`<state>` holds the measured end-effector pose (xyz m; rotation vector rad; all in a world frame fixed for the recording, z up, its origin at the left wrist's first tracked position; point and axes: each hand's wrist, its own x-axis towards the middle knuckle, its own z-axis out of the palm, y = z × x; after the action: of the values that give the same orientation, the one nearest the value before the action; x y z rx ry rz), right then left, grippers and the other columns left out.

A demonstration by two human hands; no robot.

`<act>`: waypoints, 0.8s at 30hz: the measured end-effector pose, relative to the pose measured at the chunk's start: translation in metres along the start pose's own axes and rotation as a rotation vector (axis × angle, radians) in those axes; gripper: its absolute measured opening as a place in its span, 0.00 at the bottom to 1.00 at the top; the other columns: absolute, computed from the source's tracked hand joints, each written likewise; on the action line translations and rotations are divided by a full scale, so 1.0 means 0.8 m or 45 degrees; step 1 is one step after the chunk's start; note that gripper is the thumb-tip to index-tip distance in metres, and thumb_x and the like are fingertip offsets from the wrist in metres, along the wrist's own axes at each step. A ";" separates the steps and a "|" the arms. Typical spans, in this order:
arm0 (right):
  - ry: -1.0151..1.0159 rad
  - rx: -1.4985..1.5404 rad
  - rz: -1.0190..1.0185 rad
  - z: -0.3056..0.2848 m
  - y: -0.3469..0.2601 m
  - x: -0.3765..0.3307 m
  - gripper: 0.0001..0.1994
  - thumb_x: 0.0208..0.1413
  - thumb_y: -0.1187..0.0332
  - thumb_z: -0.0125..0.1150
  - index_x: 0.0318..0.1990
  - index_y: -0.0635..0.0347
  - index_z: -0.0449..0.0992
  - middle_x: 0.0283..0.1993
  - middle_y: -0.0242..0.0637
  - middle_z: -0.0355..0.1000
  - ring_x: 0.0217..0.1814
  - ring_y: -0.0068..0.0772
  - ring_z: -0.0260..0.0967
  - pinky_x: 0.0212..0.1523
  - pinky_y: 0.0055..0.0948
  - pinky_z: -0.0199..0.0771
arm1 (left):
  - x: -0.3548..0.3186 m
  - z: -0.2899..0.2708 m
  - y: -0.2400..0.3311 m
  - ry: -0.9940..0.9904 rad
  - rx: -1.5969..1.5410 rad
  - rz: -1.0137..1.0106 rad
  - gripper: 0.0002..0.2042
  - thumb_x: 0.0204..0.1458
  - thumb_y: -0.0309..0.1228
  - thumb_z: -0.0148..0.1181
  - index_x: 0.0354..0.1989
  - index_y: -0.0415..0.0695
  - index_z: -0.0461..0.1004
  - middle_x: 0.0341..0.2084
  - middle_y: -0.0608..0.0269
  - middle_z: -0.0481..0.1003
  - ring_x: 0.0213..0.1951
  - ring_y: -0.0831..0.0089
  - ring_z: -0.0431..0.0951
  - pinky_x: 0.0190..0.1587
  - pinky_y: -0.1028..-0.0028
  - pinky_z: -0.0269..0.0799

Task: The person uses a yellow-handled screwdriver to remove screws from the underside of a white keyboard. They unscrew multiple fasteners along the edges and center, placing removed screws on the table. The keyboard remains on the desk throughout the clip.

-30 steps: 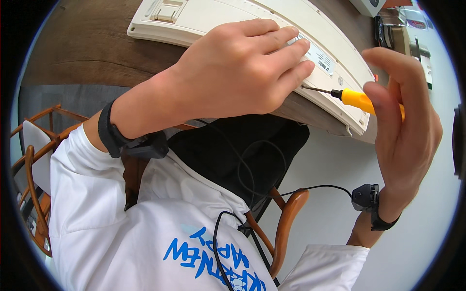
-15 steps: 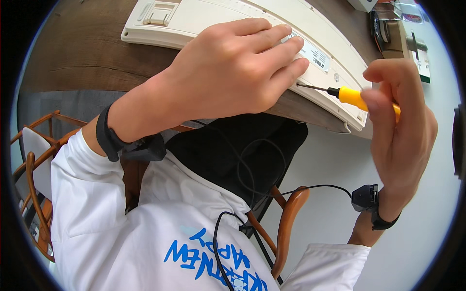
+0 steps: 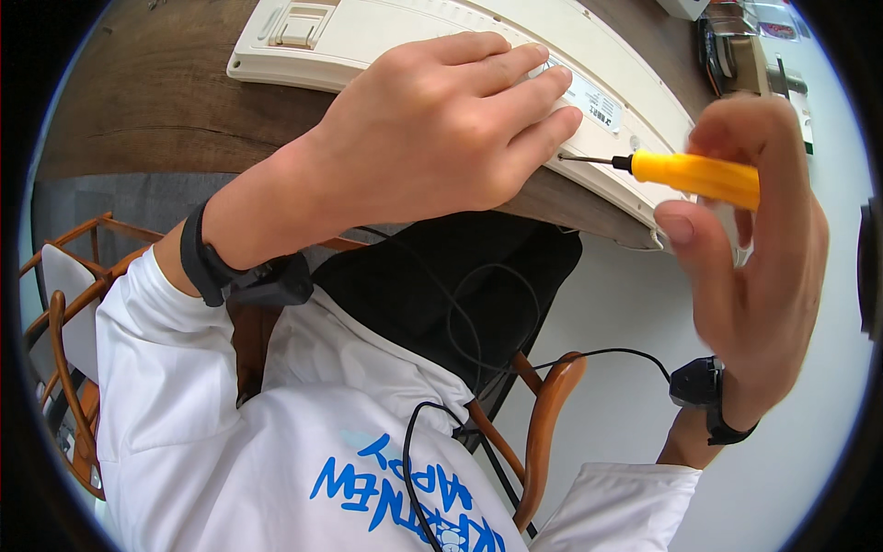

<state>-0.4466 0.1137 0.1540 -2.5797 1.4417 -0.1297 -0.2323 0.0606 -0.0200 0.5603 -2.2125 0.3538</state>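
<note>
A long off-white keyboard lies with its underside up on the table; a fold-out foot and a printed label show on it. My left hand rests palm down across its near edge, fingers stretched out and partly over the label. A screwdriver with a yellow handle lies almost level, its tip in a screw hole at the near edge beside my left little finger. My right hand has its curled fingers behind the handle, and the thumb stands away from it. The hole's inside is hidden.
The dark wooden table ends just below the keyboard. Boxes and small items stand at the far right near a pale wall. A wooden chair, a black cushion-like thing and thin black cables are below the table edge.
My right thumb has come off the screwdriver handle and moved down and left, baring more of the handle. The screwdriver tip and my left hand have hardly moved.
</note>
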 end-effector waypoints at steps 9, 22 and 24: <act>-0.033 -0.098 0.009 0.002 0.004 0.005 0.11 0.63 0.79 0.62 0.52 0.59 0.75 0.47 0.41 0.74 0.47 0.32 0.72 0.42 0.22 0.71 | -0.002 0.008 0.003 -0.003 -0.007 -0.003 0.15 0.50 0.32 0.69 0.47 0.49 0.86 0.47 0.63 0.85 0.50 0.65 0.87 0.54 0.67 0.82; 0.018 -0.014 -0.141 0.005 0.014 -0.004 0.14 0.65 0.78 0.62 0.56 0.59 0.70 0.53 0.44 0.74 0.49 0.33 0.73 0.46 0.21 0.75 | -0.002 0.010 0.006 0.008 0.001 0.001 0.15 0.50 0.32 0.69 0.47 0.50 0.86 0.46 0.64 0.85 0.50 0.66 0.87 0.55 0.67 0.82; 0.034 -0.116 0.089 0.006 0.009 -0.009 0.14 0.66 0.77 0.62 0.57 0.59 0.72 0.52 0.43 0.75 0.50 0.31 0.74 0.44 0.21 0.76 | -0.002 0.009 0.007 -0.004 -0.009 -0.004 0.15 0.50 0.32 0.69 0.47 0.50 0.86 0.46 0.64 0.85 0.49 0.66 0.87 0.54 0.68 0.83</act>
<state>-0.4553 0.1165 0.1479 -2.6039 1.5808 -0.0912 -0.2385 0.0627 -0.0260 0.5608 -2.2151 0.3433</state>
